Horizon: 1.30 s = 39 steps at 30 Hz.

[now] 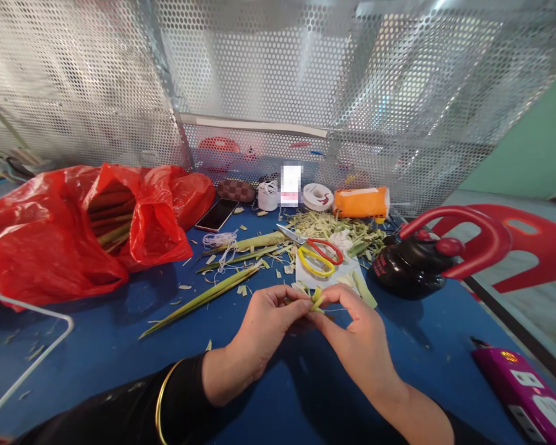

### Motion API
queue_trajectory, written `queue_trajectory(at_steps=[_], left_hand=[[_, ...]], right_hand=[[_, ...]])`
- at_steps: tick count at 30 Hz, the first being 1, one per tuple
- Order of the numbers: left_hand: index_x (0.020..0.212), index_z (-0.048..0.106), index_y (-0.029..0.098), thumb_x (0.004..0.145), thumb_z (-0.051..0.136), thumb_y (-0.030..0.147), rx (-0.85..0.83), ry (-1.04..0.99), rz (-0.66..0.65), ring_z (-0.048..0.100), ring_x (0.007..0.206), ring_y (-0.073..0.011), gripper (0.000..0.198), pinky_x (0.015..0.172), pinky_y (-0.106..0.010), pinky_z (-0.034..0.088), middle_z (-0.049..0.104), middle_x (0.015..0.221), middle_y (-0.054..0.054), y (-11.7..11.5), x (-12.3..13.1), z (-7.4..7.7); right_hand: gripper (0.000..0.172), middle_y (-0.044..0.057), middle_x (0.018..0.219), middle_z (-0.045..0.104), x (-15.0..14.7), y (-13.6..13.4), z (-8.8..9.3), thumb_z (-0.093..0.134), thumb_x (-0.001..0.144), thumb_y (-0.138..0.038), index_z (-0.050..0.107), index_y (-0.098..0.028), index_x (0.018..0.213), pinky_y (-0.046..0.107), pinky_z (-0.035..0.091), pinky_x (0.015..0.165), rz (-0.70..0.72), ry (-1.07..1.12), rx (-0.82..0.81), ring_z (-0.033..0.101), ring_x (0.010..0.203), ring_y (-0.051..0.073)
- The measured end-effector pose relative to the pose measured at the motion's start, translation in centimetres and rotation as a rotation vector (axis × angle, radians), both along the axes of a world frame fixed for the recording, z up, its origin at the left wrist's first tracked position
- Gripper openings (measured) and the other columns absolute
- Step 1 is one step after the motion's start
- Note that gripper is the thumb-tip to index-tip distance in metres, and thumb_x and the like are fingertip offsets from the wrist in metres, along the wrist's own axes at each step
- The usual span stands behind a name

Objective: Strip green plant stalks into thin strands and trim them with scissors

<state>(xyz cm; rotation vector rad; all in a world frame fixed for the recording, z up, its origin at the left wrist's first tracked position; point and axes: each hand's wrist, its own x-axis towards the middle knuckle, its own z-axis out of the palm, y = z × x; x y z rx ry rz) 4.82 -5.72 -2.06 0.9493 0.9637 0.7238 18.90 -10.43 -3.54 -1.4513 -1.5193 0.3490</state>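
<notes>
Left hand and right hand meet at table centre, fingertips closed in a pinch on one small folded leaf piece, yellow-green, held between the two hands just above the blue table. Left wrist carries a gold bangle over a black sleeve.

Just beyond the fingers: a white sheet with scissors lying on it, one yellow loop and one red, blades pointing away to the left. A short cut leaf stub lies beside the sheet's right edge.

Left of the hands: long green leaf strips lying at a slant, with small scraps scattered around them. Behind the scissors: a heap of pale leaf trimmings.

Right: a black pot with a red handle. Near right corner: a purple power strip.

Far left: a red plastic bag, open, with leaf stalks inside. Near it a smartphone, face up.

Back row along the perforated metal screen: a checked pouch, a white thread spool, a tape roll, an orange packet.
</notes>
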Motion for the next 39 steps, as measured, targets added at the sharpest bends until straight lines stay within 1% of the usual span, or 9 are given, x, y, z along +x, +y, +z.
queue_trajectory(at_steps=[7, 13, 15, 17, 20, 22, 25, 33, 39], left_hand=[[0.076, 0.066, 0.014, 0.065, 0.074, 0.032, 0.028, 0.063, -0.012, 0.064, 0.057, -0.0145, 0.023, 0.056, -0.023, 0.046, 0.069, 0.066, -0.004, 0.1, 0.0, -0.2], [0.104, 0.063, 0.016, 0.063, 0.076, 0.030, 0.085, 0.022, -0.129, 0.064, 0.063, -0.0158, 0.045, 0.063, -0.026, 0.047, 0.069, 0.068, -0.002, 0.5, -0.1, -0.7], [0.101, 0.066, 0.017, 0.065, 0.075, 0.031, 0.209, 0.099, -0.133, 0.060, 0.059, -0.0138, 0.040, 0.061, -0.025, 0.045, 0.064, 0.063, 0.001, 0.7, -0.2, -0.8], [0.085, 0.071, 0.018, 0.067, 0.074, 0.034, 0.408, 0.234, -0.083, 0.057, 0.062, -0.0134, 0.024, 0.061, -0.025, 0.043, 0.061, 0.064, 0.000, 0.9, -0.4, -0.9], [0.073, 0.073, 0.020, 0.065, 0.077, 0.032, 0.618, 0.328, 0.005, 0.059, 0.081, -0.0181, 0.015, 0.077, -0.027, 0.044, 0.066, 0.081, -0.003, 1.0, -0.5, -0.8], [0.080, 0.073, 0.021, 0.069, 0.073, 0.031, 0.572, 0.274, -0.051, 0.060, 0.087, -0.0200, 0.016, 0.083, -0.028, 0.043, 0.069, 0.087, -0.004, 0.9, -0.5, -0.7], [0.088, 0.071, 0.017, 0.076, 0.066, 0.030, 0.429, 0.137, -0.172, 0.061, 0.082, -0.0192, 0.018, 0.079, -0.028, 0.045, 0.070, 0.084, -0.005, 0.7, -0.3, -0.7], [0.079, 0.067, 0.016, 0.074, 0.067, 0.029, 0.428, 0.082, -0.137, 0.060, 0.077, -0.0175, 0.014, 0.076, -0.027, 0.046, 0.067, 0.079, -0.004, 0.6, 0.0, -1.0], [0.078, 0.068, 0.015, 0.074, 0.068, 0.035, 0.320, 0.017, -0.168, 0.059, 0.075, -0.0161, 0.020, 0.073, -0.025, 0.045, 0.067, 0.077, -0.004, 0.5, 0.1, -0.8]], right_hand=[[0.008, 0.001, 0.070, 0.062, 0.0, 0.0, -0.1, 0.062, 0.078, -0.019, 0.059, -0.021, 0.070, 0.029, 0.047, 0.064, -0.003, -0.048, 0.014, 0.059, 0.070, 0.018], [0.013, -0.001, 0.062, 0.061, 0.9, 0.6, 0.5, 0.068, 0.073, -0.026, 0.062, -0.020, 0.063, 0.027, 0.044, 0.059, -0.023, 0.282, -0.164, 0.055, 0.061, 0.016], [0.014, -0.002, 0.060, 0.060, 1.0, 0.8, 0.4, 0.072, 0.068, -0.028, 0.063, -0.019, 0.063, 0.027, 0.043, 0.057, -0.036, 0.496, -0.231, 0.052, 0.058, 0.014], [0.014, -0.003, 0.061, 0.060, 0.9, 0.9, 0.3, 0.074, 0.065, -0.028, 0.063, -0.019, 0.063, 0.026, 0.043, 0.056, -0.020, 0.675, -0.260, 0.052, 0.058, 0.014], [0.014, -0.002, 0.061, 0.060, 0.6, 1.0, 0.3, 0.075, 0.062, -0.027, 0.064, -0.018, 0.061, 0.027, 0.043, 0.057, 0.009, 0.754, -0.266, 0.052, 0.059, 0.014], [0.014, -0.003, 0.060, 0.060, 0.4, 1.0, 0.3, 0.074, 0.063, -0.027, 0.064, -0.018, 0.060, 0.026, 0.043, 0.058, 0.022, 0.745, -0.269, 0.051, 0.059, 0.013], [0.014, -0.003, 0.060, 0.059, 0.3, 0.9, 0.3, 0.072, 0.067, -0.028, 0.064, -0.018, 0.061, 0.026, 0.042, 0.057, 0.024, 0.711, -0.282, 0.050, 0.058, 0.013], [0.018, -0.002, 0.060, 0.057, 0.4, 0.8, 0.1, 0.066, 0.075, -0.032, 0.061, -0.019, 0.064, 0.026, 0.039, 0.056, 0.018, 0.439, -0.249, 0.048, 0.058, 0.014], [0.021, -0.002, 0.059, 0.056, 0.4, 1.0, -0.1, 0.065, 0.075, -0.031, 0.057, -0.019, 0.060, 0.026, 0.041, 0.056, 0.071, 0.670, -0.282, 0.048, 0.058, 0.013]])
